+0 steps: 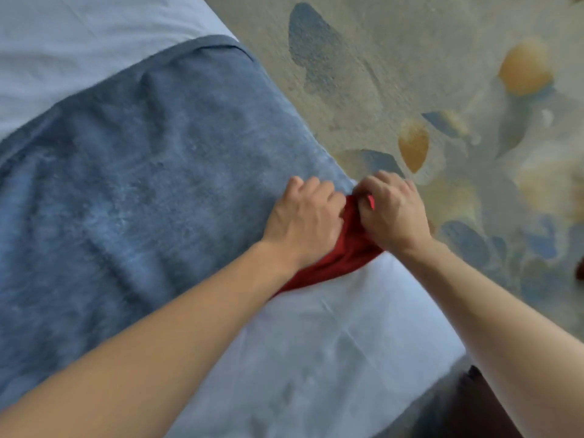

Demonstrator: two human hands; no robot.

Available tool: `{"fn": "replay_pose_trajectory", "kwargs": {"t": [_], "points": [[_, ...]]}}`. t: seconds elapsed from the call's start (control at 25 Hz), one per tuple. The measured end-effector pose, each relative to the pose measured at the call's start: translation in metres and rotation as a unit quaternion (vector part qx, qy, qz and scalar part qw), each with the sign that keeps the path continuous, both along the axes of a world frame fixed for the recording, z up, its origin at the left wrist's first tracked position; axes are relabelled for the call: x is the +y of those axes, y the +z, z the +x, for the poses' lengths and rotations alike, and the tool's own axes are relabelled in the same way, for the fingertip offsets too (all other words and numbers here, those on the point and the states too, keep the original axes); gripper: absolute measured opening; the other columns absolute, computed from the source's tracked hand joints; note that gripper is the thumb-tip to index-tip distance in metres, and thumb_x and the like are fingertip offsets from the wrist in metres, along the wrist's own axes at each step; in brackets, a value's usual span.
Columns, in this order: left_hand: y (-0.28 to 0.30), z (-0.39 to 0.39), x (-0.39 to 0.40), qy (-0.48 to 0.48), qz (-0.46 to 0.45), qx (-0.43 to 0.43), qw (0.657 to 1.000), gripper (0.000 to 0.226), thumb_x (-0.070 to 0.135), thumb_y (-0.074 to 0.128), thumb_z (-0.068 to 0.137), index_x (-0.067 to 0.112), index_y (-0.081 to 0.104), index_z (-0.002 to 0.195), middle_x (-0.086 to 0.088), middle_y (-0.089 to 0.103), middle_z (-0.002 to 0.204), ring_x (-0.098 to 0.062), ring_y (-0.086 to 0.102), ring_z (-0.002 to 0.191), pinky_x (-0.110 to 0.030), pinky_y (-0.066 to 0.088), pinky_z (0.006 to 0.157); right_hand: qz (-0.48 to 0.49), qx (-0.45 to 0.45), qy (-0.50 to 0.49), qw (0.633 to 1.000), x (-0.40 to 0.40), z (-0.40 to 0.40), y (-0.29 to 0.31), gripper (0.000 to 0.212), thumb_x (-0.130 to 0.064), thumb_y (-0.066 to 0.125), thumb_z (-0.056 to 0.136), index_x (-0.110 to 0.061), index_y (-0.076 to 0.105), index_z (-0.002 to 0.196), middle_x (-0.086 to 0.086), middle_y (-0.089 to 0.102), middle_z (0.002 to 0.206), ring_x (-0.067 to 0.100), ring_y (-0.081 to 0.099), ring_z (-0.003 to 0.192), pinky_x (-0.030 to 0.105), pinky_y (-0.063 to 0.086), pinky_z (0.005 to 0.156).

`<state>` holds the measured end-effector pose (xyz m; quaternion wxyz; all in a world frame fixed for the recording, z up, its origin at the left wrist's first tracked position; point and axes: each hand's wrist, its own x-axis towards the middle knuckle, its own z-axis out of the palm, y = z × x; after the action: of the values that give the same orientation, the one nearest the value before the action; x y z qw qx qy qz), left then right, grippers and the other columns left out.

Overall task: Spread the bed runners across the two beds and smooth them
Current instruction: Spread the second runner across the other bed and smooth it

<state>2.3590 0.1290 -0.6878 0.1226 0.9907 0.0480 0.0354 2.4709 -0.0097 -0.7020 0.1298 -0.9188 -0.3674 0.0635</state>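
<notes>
Here both hands work at the bed's [316,343] side edge, where the blue runner [142,169] meets the carpet [395,74] side. The left hand [303,216] is curled with its knuckles on the runner's edge, gripping a bunched red cloth [341,257] beneath it; the right hand [392,210] is clenched on the same red cloth just past the edge, the two hands almost touching. The blue runner lies spread across the bed over the white sheet, its far end draped over the side, with soft creases running through it, so it seems laid out but not yet smoothed. The red cloth sits gathered on the sheet at the runner's near border, likely held close together so it can be pulled open from one point. Whether it is the second runner cannot be told. Blur softens the fingers' detail.
</notes>
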Motion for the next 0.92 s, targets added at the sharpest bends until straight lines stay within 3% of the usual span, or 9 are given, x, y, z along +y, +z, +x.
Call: {"fn": "replay_pose_trajectory", "kwargs": {"t": [0.16, 0.28, 0.48, 0.56, 0.76, 0.92], "points": [[0.008, -0.032, -0.056, -0.090, 0.006, -0.021, 0.996, 0.020, 0.041, 0.058, 0.083, 0.020, 0.059, 0.082, -0.002, 0.057, 0.080, -0.025, 0.053, 0.078, -0.040, 0.035, 0.076, -0.001, -0.018, -0.019, 1.000, -0.070, -0.051, 0.007, 0.026, -0.011, 0.048, 0.073, -0.019, 0.068, 0.087, 0.000, 0.060, 0.083, 0.027, 0.058, 0.081, 0.032, 0.037, 0.077], [0.011, -0.033, -0.065, -0.111, 0.086, -0.015, 0.990, 0.024, 0.043, 0.065, 0.077, 0.021, 0.059, 0.083, -0.003, 0.056, 0.081, -0.026, 0.053, 0.080, -0.040, 0.032, 0.077, 0.023, -0.019, -0.025, 0.999, -0.087, -0.068, 0.007, 0.034, -0.012, 0.046, 0.070, -0.020, 0.069, 0.093, -0.001, 0.063, 0.089, 0.026, 0.059, 0.087, 0.034, 0.040, 0.079], [0.001, -0.028, -0.066, -0.082, 0.156, 0.027, 0.984, 0.016, 0.037, 0.062, 0.082, 0.022, 0.063, 0.080, -0.001, 0.063, 0.078, -0.025, 0.057, 0.082, -0.041, 0.029, 0.082, 0.014, -0.070, -0.057, 0.996, -0.088, -0.078, -0.005, 0.013, -0.014, 0.062, 0.077, -0.022, 0.069, 0.085, -0.001, 0.061, 0.083, 0.027, 0.057, 0.081, 0.035, 0.037, 0.080], [0.001, -0.027, -0.073, -0.084, 0.143, 0.024, 0.986, 0.013, 0.032, 0.061, 0.082, 0.021, 0.065, 0.076, -0.001, 0.063, 0.074, -0.026, 0.058, 0.080, -0.041, 0.030, 0.080, 0.015, -0.085, -0.075, 0.993, -0.088, -0.077, -0.009, 0.012, -0.017, 0.059, 0.082, -0.023, 0.069, 0.084, -0.002, 0.060, 0.081, 0.026, 0.056, 0.081, 0.035, 0.037, 0.081], [0.004, -0.023, -0.112, -0.083, 0.015, 0.033, 0.996, 0.015, 0.031, 0.057, 0.083, 0.022, 0.066, 0.076, -0.001, 0.066, 0.076, -0.026, 0.058, 0.080, -0.040, 0.032, 0.078, -0.007, -0.102, -0.107, 0.989, -0.134, -0.083, -0.003, 0.009, -0.013, 0.063, 0.086, -0.021, 0.066, 0.088, 0.000, 0.062, 0.085, 0.029, 0.057, 0.085, 0.040, 0.041, 0.084], [0.003, -0.039, -0.114, -0.059, 0.011, 0.032, 0.998, 0.011, 0.034, 0.060, 0.084, 0.024, 0.062, 0.084, 0.000, 0.064, 0.083, -0.025, 0.057, 0.084, -0.039, 0.032, 0.079, -0.004, -0.079, -0.086, 0.993, -0.129, -0.102, 0.008, 0.013, -0.010, 0.061, 0.080, -0.018, 0.064, 0.090, 0.002, 0.060, 0.090, 0.028, 0.056, 0.088, 0.038, 0.041, 0.087]]}}
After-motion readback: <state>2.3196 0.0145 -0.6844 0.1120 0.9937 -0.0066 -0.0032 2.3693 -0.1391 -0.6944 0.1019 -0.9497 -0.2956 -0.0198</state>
